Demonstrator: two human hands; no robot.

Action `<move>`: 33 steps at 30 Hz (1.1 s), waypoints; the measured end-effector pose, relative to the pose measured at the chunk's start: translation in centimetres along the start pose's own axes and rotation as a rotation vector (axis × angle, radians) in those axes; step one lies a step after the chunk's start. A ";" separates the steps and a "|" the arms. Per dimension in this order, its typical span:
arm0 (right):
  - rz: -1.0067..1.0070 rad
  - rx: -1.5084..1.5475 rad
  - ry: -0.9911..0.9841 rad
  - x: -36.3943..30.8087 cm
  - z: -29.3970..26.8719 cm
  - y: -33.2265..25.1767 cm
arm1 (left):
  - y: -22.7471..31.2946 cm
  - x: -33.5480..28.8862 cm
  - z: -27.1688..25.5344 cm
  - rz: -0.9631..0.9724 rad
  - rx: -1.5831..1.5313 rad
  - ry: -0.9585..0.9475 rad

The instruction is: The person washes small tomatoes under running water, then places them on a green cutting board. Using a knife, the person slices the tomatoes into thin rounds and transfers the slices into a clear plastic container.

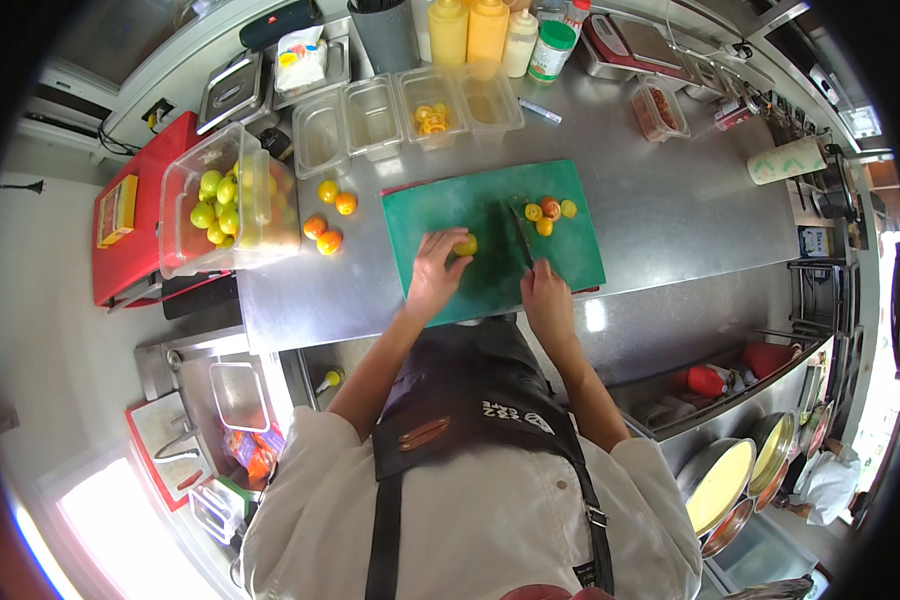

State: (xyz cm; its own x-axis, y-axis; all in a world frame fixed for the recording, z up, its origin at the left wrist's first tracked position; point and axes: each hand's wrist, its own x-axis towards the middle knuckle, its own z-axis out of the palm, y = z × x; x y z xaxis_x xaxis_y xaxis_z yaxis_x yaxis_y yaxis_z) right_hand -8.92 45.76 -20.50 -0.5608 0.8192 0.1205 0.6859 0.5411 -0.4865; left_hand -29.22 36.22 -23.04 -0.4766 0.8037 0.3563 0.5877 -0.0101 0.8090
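A green cutting board (490, 190) lies on the steel table in front of me. My left hand (438, 268) rests on its left part, fingers closed around a small yellow tomato (468, 246). In my right hand (547, 288) is the handle of a dark-bladed knife (519, 232), its blade pointing away from me over the board, apart from the tomato. Right of the blade sit several cut tomato pieces (545, 227), yellow with a redder one among them. Several whole orange tomatoes (329, 242) lie on the table left of the board.
A clear bin (177, 250) of green and yellow tomatoes stands at the left. Beyond the board is a row of clear containers (373, 115), one holding yellow slices (431, 119). Squeeze bottles (487, 35) stand behind them. A marker (540, 110) and a container of red food (660, 110) are farther right.
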 end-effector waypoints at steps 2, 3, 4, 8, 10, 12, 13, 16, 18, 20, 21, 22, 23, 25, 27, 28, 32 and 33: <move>-0.009 -0.038 -0.173 0.1 0.0 -0.4 | -0.1 0.0 0.2 0.017 -0.015 -0.008; -0.007 -0.045 -0.290 0.2 0.1 -0.9 | -0.2 0.0 0.3 0.024 -0.030 0.001; -0.015 -0.061 -0.254 0.0 0.3 -1.5 | -0.3 0.0 0.3 0.031 -0.037 0.009; -0.087 0.013 -0.224 0.1 1.2 -4.1 | -0.9 0.2 0.3 0.075 -0.018 -0.035; -0.085 0.050 -0.216 0.2 1.5 -5.0 | -1.2 0.2 0.4 0.093 0.001 -0.036; -0.073 0.074 -0.229 0.4 1.7 -5.4 | -1.5 0.2 0.6 0.097 0.012 -0.021; -0.056 0.064 -0.262 0.5 1.9 -5.5 | -1.6 0.2 0.7 0.100 0.020 -0.015; -0.060 0.067 -0.269 0.8 2.4 -5.7 | -1.9 0.0 0.8 0.106 0.036 -0.012; -0.039 0.041 -0.308 0.9 2.8 -5.8 | -1.9 0.0 0.8 0.113 0.026 -0.010; -0.059 0.055 -0.262 0.7 2.9 -6.0 | -1.9 0.0 0.8 0.119 0.020 -0.009; -0.098 0.074 -0.176 0.4 2.8 -6.1 | -1.8 0.0 0.8 0.120 0.018 -0.009; -0.055 0.050 -0.254 0.1 2.6 -6.1 | -1.8 0.1 0.8 0.122 0.014 -0.008; -0.051 0.042 -0.255 -0.3 2.4 -6.2 | -1.8 0.1 0.8 0.124 0.021 -0.007; -0.028 0.039 -0.279 -0.5 2.2 -6.1 | -1.7 0.1 0.8 0.139 0.033 0.009; 0.054 0.020 -0.401 -0.2 2.2 -6.0 | -1.6 0.1 0.7 0.129 0.025 -0.007; -0.026 0.052 -0.313 0.0 2.4 -6.0 | -1.6 0.1 0.6 0.130 0.017 -0.019; -0.052 0.097 -0.294 0.2 3.7 -5.4 | -1.4 0.2 0.2 0.158 0.009 -0.038; -0.077 0.147 -0.222 -0.4 3.8 -5.1 | -1.2 0.2 0.1 0.144 0.012 -0.041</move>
State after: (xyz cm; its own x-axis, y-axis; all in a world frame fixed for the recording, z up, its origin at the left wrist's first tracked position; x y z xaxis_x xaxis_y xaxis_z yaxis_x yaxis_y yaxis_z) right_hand -13.94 41.93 -21.39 -0.7076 0.7063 -0.0225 0.5719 0.5536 -0.6054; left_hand -29.98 36.49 -24.00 -0.3599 0.8182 0.4484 0.6556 -0.1202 0.7455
